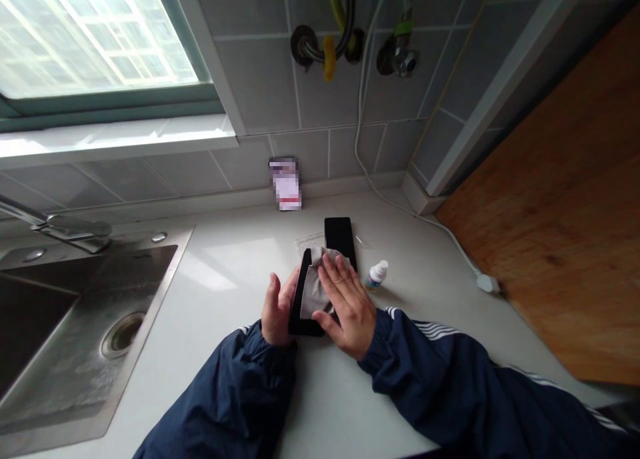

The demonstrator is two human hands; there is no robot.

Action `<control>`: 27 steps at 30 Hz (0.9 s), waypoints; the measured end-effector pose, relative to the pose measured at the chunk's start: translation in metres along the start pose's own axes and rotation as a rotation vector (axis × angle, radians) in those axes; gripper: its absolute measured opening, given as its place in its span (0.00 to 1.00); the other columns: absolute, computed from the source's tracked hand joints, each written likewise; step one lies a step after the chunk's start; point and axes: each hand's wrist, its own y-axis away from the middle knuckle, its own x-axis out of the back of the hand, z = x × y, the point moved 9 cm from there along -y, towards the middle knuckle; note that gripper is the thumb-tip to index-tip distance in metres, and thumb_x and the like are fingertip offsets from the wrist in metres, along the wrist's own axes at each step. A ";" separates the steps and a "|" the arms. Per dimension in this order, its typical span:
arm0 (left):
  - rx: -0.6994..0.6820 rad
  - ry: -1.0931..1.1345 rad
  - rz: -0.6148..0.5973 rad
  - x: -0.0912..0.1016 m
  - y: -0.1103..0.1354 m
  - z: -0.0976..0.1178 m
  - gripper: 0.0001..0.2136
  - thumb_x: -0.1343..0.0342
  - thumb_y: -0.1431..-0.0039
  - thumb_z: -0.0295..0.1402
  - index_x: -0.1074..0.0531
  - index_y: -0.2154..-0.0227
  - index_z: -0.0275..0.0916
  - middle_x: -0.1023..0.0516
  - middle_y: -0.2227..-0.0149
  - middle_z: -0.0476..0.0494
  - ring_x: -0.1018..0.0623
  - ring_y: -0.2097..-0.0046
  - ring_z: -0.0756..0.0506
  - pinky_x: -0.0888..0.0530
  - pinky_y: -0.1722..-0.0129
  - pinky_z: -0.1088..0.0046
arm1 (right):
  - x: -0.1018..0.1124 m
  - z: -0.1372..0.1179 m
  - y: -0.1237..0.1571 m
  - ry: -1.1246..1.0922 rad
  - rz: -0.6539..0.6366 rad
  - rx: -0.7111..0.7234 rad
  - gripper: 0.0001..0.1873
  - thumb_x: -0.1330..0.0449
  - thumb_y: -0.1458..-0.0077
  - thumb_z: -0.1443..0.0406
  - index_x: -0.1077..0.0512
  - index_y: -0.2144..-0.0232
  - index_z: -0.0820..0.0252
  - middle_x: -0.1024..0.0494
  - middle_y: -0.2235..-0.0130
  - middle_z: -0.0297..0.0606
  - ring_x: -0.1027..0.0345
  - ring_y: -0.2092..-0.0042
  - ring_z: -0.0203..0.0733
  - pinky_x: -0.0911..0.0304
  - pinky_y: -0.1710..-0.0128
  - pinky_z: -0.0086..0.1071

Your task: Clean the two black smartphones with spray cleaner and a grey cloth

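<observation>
Navy sleeves [453, 385], white stripes [434, 329], gathered cuffs [377, 342]

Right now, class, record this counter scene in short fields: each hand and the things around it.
Left hand: against the edge of a black phone
Right hand: flat on a grey cloth lying over that phone
Nearby: white-capped bottle, clear plastic bag, black phone-shaped slab
Beside: stainless steel sink

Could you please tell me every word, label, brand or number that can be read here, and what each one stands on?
No text can be read.
Printed box by the wall tiles: blurred, unreadable.
White-capped small bottle: label too small to read.
</observation>
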 end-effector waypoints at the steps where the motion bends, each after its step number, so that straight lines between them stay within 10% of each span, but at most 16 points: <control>1: -0.009 0.003 0.015 0.002 0.000 0.001 0.36 0.57 0.32 0.59 0.38 0.30 0.42 0.32 0.31 0.37 0.38 0.28 0.29 0.44 0.28 0.48 | -0.002 -0.001 0.001 -0.001 -0.014 0.014 0.41 0.53 0.28 0.49 0.60 0.24 0.60 0.53 0.24 0.46 0.63 0.24 0.57 0.53 0.28 0.59; 27: 0.048 0.103 0.054 0.007 -0.001 0.010 0.45 0.65 0.36 0.65 0.46 0.28 0.33 0.25 0.38 0.27 0.24 0.38 0.30 0.39 0.32 0.51 | 0.000 -0.051 0.011 -0.132 -0.268 0.397 0.36 0.49 0.32 0.43 0.29 0.38 0.64 0.32 0.32 0.40 0.66 0.23 0.58 0.80 0.26 0.61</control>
